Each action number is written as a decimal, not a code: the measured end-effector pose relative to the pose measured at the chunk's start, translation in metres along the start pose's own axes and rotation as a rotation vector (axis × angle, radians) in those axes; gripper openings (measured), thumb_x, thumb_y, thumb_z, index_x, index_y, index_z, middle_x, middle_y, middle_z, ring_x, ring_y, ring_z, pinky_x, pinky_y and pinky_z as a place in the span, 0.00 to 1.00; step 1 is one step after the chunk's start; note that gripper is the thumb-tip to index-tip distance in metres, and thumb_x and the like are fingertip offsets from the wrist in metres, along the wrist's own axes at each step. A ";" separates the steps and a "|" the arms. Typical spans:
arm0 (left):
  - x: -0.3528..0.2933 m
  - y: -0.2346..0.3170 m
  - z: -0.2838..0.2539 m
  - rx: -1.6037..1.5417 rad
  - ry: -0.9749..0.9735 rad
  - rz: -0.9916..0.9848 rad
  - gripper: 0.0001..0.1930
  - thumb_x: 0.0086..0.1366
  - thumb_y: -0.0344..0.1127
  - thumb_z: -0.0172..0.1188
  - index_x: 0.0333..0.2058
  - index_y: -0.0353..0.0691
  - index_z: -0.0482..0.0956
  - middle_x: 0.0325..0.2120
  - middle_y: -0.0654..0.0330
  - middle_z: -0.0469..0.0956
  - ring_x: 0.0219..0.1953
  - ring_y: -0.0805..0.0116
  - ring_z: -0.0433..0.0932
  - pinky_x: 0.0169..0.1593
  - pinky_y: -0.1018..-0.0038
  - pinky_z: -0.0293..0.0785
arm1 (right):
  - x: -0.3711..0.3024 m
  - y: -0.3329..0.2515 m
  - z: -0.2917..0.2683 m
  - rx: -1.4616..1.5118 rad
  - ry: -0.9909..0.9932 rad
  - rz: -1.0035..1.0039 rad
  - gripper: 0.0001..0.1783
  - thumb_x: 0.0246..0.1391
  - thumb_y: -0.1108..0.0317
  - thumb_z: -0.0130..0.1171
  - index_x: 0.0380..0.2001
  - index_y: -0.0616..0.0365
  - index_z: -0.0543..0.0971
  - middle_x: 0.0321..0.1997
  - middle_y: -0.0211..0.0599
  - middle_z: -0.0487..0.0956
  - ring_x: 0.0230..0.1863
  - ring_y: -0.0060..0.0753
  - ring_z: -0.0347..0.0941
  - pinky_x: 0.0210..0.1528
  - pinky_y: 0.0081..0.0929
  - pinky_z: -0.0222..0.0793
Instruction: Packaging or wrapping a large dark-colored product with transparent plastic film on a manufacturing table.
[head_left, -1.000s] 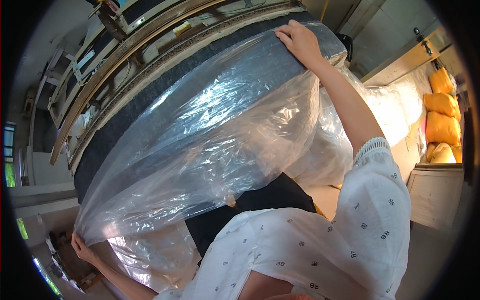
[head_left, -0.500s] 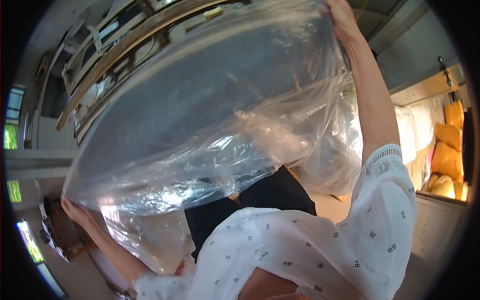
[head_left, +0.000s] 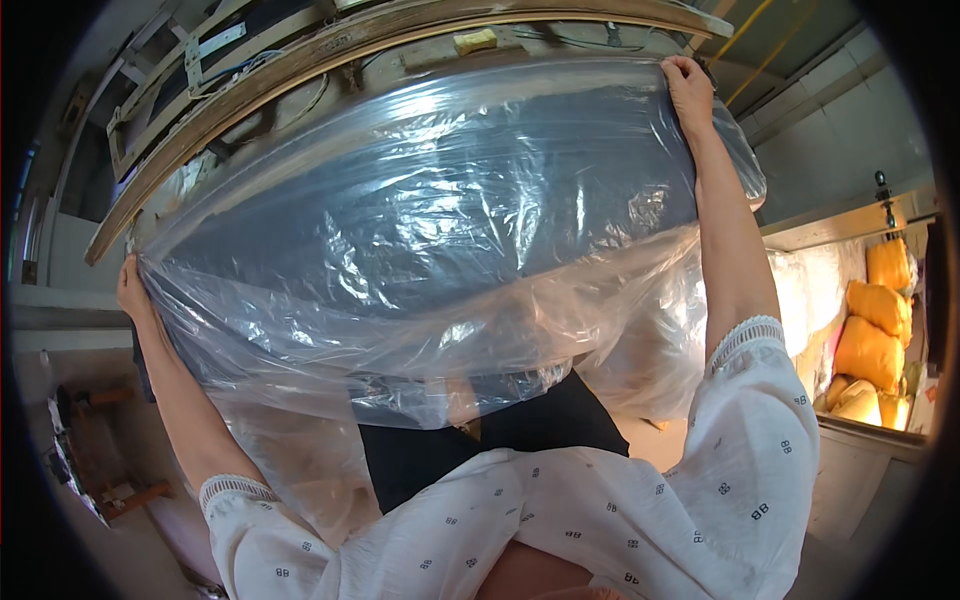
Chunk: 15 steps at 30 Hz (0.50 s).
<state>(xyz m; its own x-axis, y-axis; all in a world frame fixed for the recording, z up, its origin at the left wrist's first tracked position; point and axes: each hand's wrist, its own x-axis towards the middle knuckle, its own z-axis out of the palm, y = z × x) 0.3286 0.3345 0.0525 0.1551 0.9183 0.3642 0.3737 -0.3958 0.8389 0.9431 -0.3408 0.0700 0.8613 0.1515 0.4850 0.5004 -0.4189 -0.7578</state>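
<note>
We hold a large clear plastic bag stretched wide between our raised arms, over a dark grey slab that shows through the film. Our left hand is closed on the bag's lower left edge, and our right hand is closed on its upper right corner, high above our shoulder.

The film looks thin and is pulled taut between the two grips, so we judge it could tear at the slab's corners or slip from our fingers if we tug unevenly. The loose lower folds hang toward our body and could bunch or snag there.

Well below and to the right of our right hand, several stuffed yellow sacks sit stacked behind more clear wrap. We can read no labels or signs.
</note>
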 end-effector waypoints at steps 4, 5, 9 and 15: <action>-0.016 0.034 0.012 0.144 0.048 0.000 0.19 0.54 0.46 0.61 0.36 0.34 0.79 0.33 0.60 0.78 0.36 0.73 0.72 0.44 0.79 0.66 | 0.007 0.008 0.002 -0.052 0.021 -0.007 0.14 0.44 0.59 0.60 0.30 0.59 0.79 0.26 0.31 0.77 0.29 0.22 0.70 0.36 0.21 0.65; -0.019 0.039 0.015 0.258 0.066 -0.002 0.20 0.53 0.46 0.62 0.36 0.33 0.79 0.33 0.60 0.78 0.35 0.73 0.72 0.43 0.80 0.65 | 0.010 0.013 0.000 -0.067 0.041 -0.018 0.14 0.43 0.59 0.60 0.29 0.59 0.79 0.26 0.31 0.76 0.29 0.23 0.70 0.36 0.21 0.65; -0.029 0.048 0.029 0.403 0.215 -0.032 0.24 0.51 0.47 0.63 0.37 0.31 0.77 0.34 0.58 0.77 0.35 0.71 0.72 0.43 0.78 0.66 | 0.016 0.015 -0.004 -0.370 0.145 -0.002 0.19 0.42 0.56 0.60 0.28 0.62 0.73 0.33 0.43 0.71 0.35 0.39 0.68 0.41 0.30 0.64; 0.004 -0.016 0.000 -0.018 0.141 -0.220 0.15 0.59 0.45 0.52 0.30 0.37 0.74 0.26 0.63 0.71 0.27 0.74 0.69 0.29 0.78 0.65 | 0.039 0.055 -0.008 -0.217 0.164 -0.008 0.18 0.45 0.57 0.58 0.28 0.63 0.71 0.38 0.53 0.69 0.43 0.49 0.65 0.48 0.36 0.60</action>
<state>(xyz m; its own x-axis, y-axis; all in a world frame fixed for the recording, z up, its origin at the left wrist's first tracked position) 0.3235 0.3448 0.0403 -0.0578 0.9730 0.2235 0.3679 -0.1873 0.9108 1.0034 -0.3652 0.0505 0.8226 0.0161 0.5683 0.4614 -0.6030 -0.6508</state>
